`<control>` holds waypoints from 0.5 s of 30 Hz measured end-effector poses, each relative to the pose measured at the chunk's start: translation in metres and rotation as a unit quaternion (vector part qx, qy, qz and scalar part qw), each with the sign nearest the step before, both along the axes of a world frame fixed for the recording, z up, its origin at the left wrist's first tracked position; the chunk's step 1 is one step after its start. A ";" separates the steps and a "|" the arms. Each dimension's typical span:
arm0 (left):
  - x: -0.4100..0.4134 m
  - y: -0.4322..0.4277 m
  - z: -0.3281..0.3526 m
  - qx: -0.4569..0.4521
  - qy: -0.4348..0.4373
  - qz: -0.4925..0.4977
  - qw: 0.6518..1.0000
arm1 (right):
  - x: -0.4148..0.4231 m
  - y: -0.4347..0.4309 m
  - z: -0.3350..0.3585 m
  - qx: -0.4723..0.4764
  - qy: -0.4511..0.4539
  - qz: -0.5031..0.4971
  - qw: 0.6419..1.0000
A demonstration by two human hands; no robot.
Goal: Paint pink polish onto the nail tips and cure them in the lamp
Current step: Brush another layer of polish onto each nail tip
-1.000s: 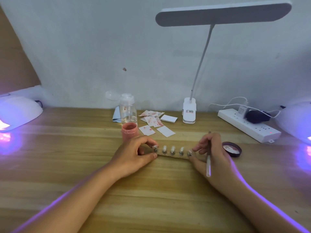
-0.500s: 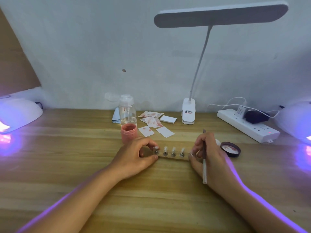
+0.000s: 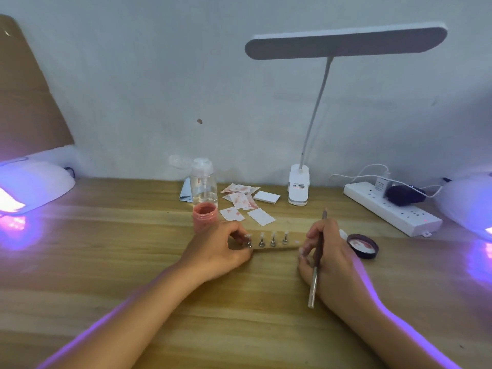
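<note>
1. my left hand (image 3: 221,251) pinches the 9 o'clock end of the nail tip holder (image 3: 274,245), which lies on the tabletop (image 3: 127,262) with its long axis running 9 to 3 o'clock.
2. my right hand (image 3: 328,258) grips the brush (image 3: 316,262), which points 12 to 6 o'clock, with that hand's fingertips at the holder's 3 o'clock end.
3. the open polish jar (image 3: 204,215) stands at 11 o'clock of the holder, nearer the left hand, so i judge the brush must cross over.
4. a curing lamp (image 3: 34,187) glows far off at 9 o'clock.
</note>
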State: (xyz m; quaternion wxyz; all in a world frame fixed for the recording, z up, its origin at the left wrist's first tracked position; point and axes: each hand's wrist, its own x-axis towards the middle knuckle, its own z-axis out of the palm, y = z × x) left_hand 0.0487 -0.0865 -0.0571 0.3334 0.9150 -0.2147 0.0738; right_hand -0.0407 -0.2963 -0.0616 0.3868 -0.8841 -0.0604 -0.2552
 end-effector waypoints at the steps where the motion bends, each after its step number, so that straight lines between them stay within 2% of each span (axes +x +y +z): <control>1: 0.002 -0.002 0.000 0.003 -0.004 0.007 1.000 | 0.002 0.000 -0.001 0.000 0.003 0.001 1.000; 4: 0.011 -0.008 0.003 0.017 -0.032 0.028 0.999 | 0.006 0.001 -0.004 -0.015 0.006 -0.004 1.000; 7: 0.017 -0.019 0.006 0.045 -0.073 0.067 0.994 | 0.007 0.004 -0.006 0.014 0.023 0.001 1.000; 12: 0.013 -0.035 0.001 0.180 -0.211 0.109 0.955 | 0.008 -0.001 -0.012 -0.027 0.022 -0.015 0.999; 15: 0.005 -0.030 0.003 0.191 -0.247 0.093 0.945 | 0.008 -0.001 -0.013 -0.025 0.046 -0.006 0.999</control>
